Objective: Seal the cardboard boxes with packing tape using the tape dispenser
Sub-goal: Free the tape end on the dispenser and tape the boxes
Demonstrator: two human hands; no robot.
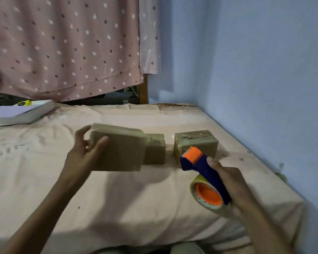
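Observation:
My left hand (84, 153) grips a brown cardboard box (119, 149) by its left end and holds it above the bed, blurred. Behind it a second small box (155, 152) stands on the sheet. Further right sits a third box (196, 143) with shiny tape and torn strips across its top. My right hand (228, 182) holds a blue and orange tape dispenser (202, 169) with a clear tape roll (207, 195), raised over the sheet in front of the third box.
The boxes rest on a bed with a pale pink sheet (117, 198). A thick white book (20, 112) with a yellow object on it lies at the back left. A blue wall (264, 70) bounds the right side, and a dotted pink curtain (62, 43) hangs behind.

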